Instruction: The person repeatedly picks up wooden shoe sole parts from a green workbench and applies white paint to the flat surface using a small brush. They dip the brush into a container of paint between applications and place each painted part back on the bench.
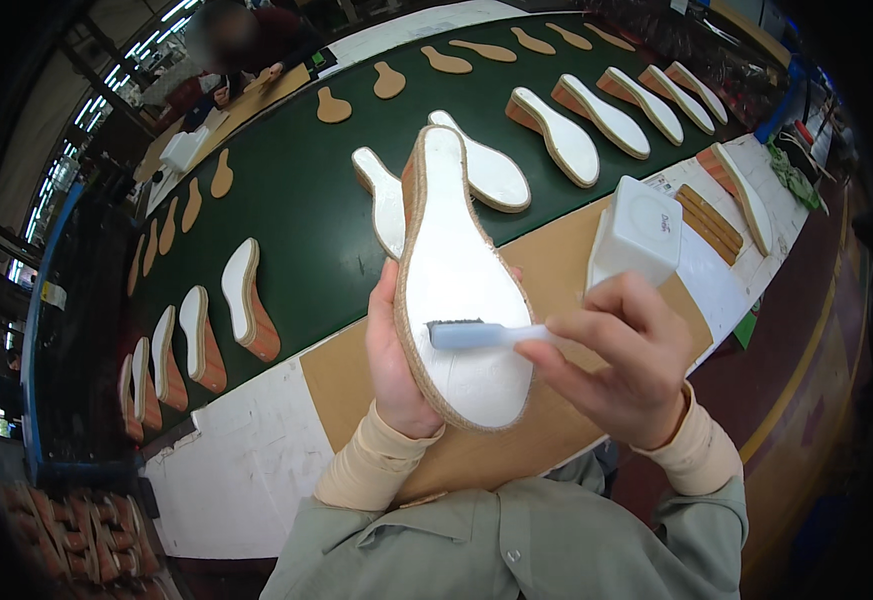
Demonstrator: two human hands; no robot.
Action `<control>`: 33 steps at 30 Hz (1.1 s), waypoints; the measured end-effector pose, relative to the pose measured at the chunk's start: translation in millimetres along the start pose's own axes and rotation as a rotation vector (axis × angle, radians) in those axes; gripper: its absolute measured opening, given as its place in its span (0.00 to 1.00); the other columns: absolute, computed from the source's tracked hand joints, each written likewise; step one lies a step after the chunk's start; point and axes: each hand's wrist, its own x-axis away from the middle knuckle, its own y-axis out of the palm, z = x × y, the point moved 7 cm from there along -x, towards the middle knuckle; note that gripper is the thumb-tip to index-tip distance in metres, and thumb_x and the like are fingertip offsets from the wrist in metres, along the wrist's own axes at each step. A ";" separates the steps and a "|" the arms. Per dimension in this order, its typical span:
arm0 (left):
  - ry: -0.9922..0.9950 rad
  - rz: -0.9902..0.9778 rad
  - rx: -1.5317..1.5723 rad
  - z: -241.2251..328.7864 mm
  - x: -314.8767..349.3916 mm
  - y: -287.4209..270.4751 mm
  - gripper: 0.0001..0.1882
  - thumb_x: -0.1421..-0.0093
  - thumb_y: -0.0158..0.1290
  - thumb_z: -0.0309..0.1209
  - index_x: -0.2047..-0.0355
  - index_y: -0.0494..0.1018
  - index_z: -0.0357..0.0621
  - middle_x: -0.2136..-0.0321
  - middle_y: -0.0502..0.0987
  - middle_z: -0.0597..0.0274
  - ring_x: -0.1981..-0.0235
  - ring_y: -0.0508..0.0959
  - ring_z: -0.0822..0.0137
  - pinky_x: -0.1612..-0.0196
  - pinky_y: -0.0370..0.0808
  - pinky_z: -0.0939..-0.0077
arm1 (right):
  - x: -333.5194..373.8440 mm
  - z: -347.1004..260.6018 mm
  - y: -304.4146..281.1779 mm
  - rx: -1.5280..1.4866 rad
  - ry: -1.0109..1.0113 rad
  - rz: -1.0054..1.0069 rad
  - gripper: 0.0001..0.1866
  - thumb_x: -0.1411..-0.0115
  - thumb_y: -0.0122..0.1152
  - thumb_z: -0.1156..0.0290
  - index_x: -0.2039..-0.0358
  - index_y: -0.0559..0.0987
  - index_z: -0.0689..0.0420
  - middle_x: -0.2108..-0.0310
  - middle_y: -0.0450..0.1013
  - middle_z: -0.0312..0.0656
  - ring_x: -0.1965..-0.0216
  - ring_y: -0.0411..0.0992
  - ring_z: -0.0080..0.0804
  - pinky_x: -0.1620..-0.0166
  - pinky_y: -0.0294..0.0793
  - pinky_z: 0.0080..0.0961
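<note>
My left hand (396, 375) is wrapped round a wedge shoe sole (456, 255) with a white top face and a woven, rope-like edge. The sole is raised above the work surface, its narrow heel end pointing away from me. In the pinched fingers of my right hand (624, 362) is a small toothbrush-like brush (471, 336) with a pale handle. Its dark-bristled head lies across the broad forepart of the white face. Just behind the held sole, another white-topped sole (491, 175) and a partly hidden sole (381, 200) rest on the green belt (326, 235).
A white plastic container (641, 235) stands beyond my right hand, near some brown sticks (711, 225). Brown board (351, 365) lies under my hands. More wedge soles (246, 300) and tan insoles (388, 80) line the belt. Across it, a person (246, 50) works at a board.
</note>
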 end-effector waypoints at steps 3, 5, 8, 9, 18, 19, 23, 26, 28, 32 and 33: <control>-0.028 -0.002 0.032 4.8 1.0 0.6 0.36 0.31 0.29 0.56 0.34 0.57 0.43 0.43 0.69 0.47 0.45 0.73 0.48 0.45 0.74 0.42 | 4.7 -3.7 6.5 -0.076 -0.103 -0.109 0.12 0.55 0.77 0.65 0.75 0.79 0.50 0.78 0.65 0.32 0.84 0.65 0.23 0.82 0.60 0.21; -0.049 -0.015 0.194 7.2 2.2 0.4 0.37 0.31 0.26 0.57 0.37 0.61 0.40 0.48 0.73 0.40 0.50 0.77 0.46 0.46 0.76 0.50 | 16.3 -17.4 5.0 -0.121 -0.206 -0.213 0.11 0.54 0.77 0.64 0.76 0.79 0.49 0.78 0.65 0.32 0.84 0.64 0.23 0.82 0.59 0.21; -0.097 -0.027 0.202 3.7 3.2 -0.4 0.36 0.30 0.28 0.56 0.37 0.61 0.40 0.48 0.73 0.40 0.48 0.76 0.46 0.45 0.76 0.49 | 14.6 -12.1 0.7 -0.185 -0.180 -0.206 0.12 0.53 0.76 0.62 0.76 0.79 0.49 0.79 0.64 0.31 0.85 0.63 0.23 0.82 0.58 0.22; -0.115 -0.030 0.205 2.3 3.9 -0.9 0.35 0.30 0.29 0.56 0.37 0.61 0.40 0.48 0.73 0.39 0.47 0.75 0.46 0.45 0.75 0.48 | 9.9 -7.9 0.3 -0.190 -0.165 -0.207 0.12 0.53 0.76 0.63 0.76 0.79 0.49 0.79 0.64 0.31 0.85 0.63 0.24 0.82 0.59 0.22; -0.216 -0.106 0.211 1.2 9.2 -1.8 0.35 0.29 0.30 0.54 0.36 0.60 0.39 0.47 0.72 0.39 0.46 0.75 0.45 0.44 0.73 0.42 | 11.6 -6.2 -1.0 -0.287 -0.248 -0.371 0.11 0.55 0.76 0.64 0.76 0.79 0.49 0.78 0.64 0.31 0.84 0.63 0.24 0.82 0.58 0.23; -0.230 -0.066 0.190 -1.6 9.4 -3.3 0.35 0.29 0.29 0.54 0.35 0.60 0.40 0.47 0.72 0.39 0.46 0.74 0.44 0.45 0.73 0.42 | 9.3 -1.8 -3.8 -0.264 -0.209 -0.306 0.11 0.54 0.76 0.64 0.76 0.79 0.49 0.78 0.64 0.32 0.84 0.63 0.24 0.82 0.58 0.23; -0.285 -0.053 0.196 -10.4 11.4 1.0 0.35 0.29 0.28 0.54 0.33 0.58 0.41 0.45 0.70 0.39 0.44 0.73 0.42 0.45 0.73 0.38 | 1.1 14.7 -7.4 -0.119 -0.098 -0.142 0.11 0.55 0.78 0.65 0.76 0.81 0.50 0.78 0.64 0.32 0.84 0.64 0.22 0.82 0.58 0.22; -0.271 -0.094 0.255 -5.0 13.6 -0.4 0.35 0.29 0.27 0.54 0.32 0.56 0.42 0.42 0.68 0.42 0.42 0.71 0.41 0.46 0.72 0.34 | 15.7 11.3 -3.6 -0.192 -0.185 -0.218 0.11 0.55 0.77 0.64 0.77 0.80 0.49 0.79 0.64 0.31 0.85 0.63 0.22 0.82 0.59 0.21; -0.232 -0.129 0.218 0.0 13.5 -6.5 0.34 0.29 0.26 0.53 0.31 0.54 0.43 0.40 0.65 0.47 0.41 0.69 0.42 0.46 0.72 0.30 | 28.8 1.1 -2.5 -0.247 -0.174 -0.277 0.11 0.55 0.77 0.63 0.77 0.80 0.49 0.79 0.64 0.30 0.85 0.63 0.21 0.82 0.59 0.21; -0.277 -0.109 0.189 -5.1 16.3 -2.9 0.35 0.29 0.25 0.53 0.31 0.53 0.43 0.40 0.65 0.46 0.41 0.70 0.42 0.47 0.72 0.31 | 17.4 16.4 -13.3 -0.188 -0.055 -0.116 0.12 0.56 0.78 0.64 0.76 0.80 0.50 0.78 0.64 0.32 0.84 0.64 0.23 0.82 0.59 0.21; -0.289 -0.122 0.201 -6.4 18.5 0.2 0.35 0.29 0.25 0.53 0.31 0.53 0.43 0.39 0.65 0.46 0.42 0.70 0.41 0.47 0.72 0.30 | 12.0 23.0 -17.8 -0.125 -0.016 -0.034 0.12 0.56 0.78 0.65 0.76 0.80 0.51 0.78 0.64 0.32 0.84 0.64 0.23 0.82 0.59 0.21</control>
